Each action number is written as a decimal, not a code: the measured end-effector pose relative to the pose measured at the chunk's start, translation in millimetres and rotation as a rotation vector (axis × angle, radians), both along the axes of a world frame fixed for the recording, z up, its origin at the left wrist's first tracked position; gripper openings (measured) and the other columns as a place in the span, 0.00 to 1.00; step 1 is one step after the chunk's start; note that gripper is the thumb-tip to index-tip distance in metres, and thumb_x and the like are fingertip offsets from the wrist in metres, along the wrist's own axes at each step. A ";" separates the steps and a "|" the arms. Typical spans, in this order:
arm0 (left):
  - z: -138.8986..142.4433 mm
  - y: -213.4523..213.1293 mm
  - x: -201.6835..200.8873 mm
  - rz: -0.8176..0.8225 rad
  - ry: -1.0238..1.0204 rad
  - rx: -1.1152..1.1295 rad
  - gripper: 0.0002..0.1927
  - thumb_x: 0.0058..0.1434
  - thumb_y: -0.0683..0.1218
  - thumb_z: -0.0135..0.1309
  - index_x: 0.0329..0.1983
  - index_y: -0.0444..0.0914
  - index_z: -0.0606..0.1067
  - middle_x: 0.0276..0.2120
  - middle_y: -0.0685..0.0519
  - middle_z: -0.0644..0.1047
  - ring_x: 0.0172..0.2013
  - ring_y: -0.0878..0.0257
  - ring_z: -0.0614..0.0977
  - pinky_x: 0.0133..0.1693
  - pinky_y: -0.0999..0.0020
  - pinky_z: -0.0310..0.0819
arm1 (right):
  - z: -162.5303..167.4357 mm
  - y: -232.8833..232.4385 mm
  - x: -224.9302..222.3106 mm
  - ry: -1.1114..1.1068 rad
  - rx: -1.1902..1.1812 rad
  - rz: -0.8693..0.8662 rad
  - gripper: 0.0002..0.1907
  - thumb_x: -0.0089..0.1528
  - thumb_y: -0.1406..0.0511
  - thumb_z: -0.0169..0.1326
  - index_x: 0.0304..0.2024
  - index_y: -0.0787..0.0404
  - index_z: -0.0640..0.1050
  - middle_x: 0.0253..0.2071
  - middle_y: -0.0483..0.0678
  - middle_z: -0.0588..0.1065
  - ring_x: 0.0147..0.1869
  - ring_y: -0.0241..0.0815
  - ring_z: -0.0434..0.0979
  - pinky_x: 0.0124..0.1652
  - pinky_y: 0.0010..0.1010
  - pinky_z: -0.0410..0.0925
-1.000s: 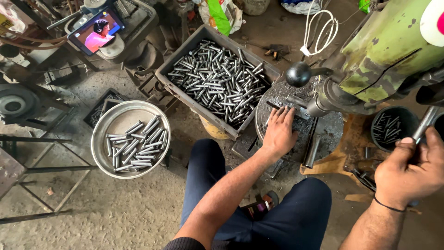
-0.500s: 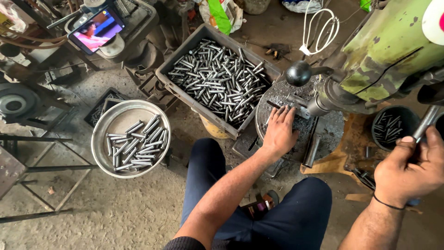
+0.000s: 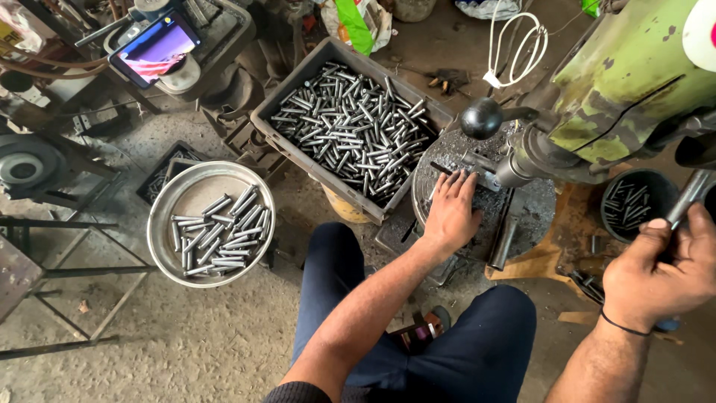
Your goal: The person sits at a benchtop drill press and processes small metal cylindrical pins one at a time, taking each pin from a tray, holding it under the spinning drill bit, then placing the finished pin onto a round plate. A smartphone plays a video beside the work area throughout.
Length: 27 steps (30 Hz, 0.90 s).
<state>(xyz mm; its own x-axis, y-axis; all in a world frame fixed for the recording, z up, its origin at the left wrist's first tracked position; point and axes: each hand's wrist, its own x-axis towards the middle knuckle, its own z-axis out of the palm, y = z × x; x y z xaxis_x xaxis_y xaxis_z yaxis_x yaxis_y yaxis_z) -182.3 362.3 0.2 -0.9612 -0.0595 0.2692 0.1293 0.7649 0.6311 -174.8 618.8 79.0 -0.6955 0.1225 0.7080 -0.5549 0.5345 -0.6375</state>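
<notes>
My left hand (image 3: 451, 213) rests on the round metal work table (image 3: 522, 213) of a green drill press (image 3: 634, 82), fingertips at a small metal rod under the spindle; I cannot see whether it grips the rod. My right hand (image 3: 660, 272) is closed around the press's steel feed handle (image 3: 690, 195) at the right edge. A black ball knob (image 3: 482, 118) sticks out above the left hand. A grey crate (image 3: 294, 119) full of short steel rods stands left of the press table.
A round metal pan (image 3: 171, 209) with several rods lies on the floor at left. A black bucket (image 3: 664, 198) with rods sits at right. A phone (image 3: 153, 48) lies on a stand at top left. My legs in dark trousers (image 3: 447, 351) fill the bottom centre.
</notes>
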 end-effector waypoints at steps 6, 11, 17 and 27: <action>0.9 -0.4 -0.1 -0.004 -0.002 -0.001 0.42 0.53 0.43 0.60 0.71 0.29 0.60 0.67 0.34 0.66 0.72 0.44 0.61 0.75 0.50 0.40 | -8.8 5.1 -2.7 -0.015 -0.002 -0.027 0.19 0.74 0.84 0.42 0.67 0.82 0.68 0.46 0.58 0.77 0.43 0.36 0.73 0.45 0.22 0.69; 3.2 -0.5 0.2 -0.003 -0.009 0.004 0.42 0.53 0.43 0.60 0.71 0.29 0.59 0.67 0.34 0.66 0.72 0.44 0.61 0.75 0.50 0.40 | -12.2 7.6 -5.1 0.011 0.033 -0.033 0.19 0.74 0.84 0.42 0.67 0.81 0.68 0.43 0.58 0.76 0.42 0.37 0.73 0.45 0.23 0.69; 5.8 -0.2 0.9 -0.003 -0.016 0.003 0.42 0.53 0.43 0.60 0.71 0.29 0.59 0.67 0.34 0.66 0.72 0.44 0.61 0.75 0.50 0.39 | -5.6 3.9 -3.4 0.033 0.073 -0.037 0.19 0.73 0.85 0.42 0.67 0.82 0.68 0.43 0.59 0.76 0.41 0.38 0.74 0.43 0.23 0.68; 0.3 -2.0 0.7 0.000 0.019 0.006 0.41 0.53 0.43 0.60 0.70 0.29 0.60 0.67 0.34 0.67 0.72 0.44 0.62 0.75 0.50 0.41 | -1.3 -3.4 -2.8 0.058 0.088 -0.041 0.21 0.72 0.85 0.42 0.68 0.81 0.69 0.40 0.59 0.76 0.40 0.38 0.74 0.42 0.24 0.68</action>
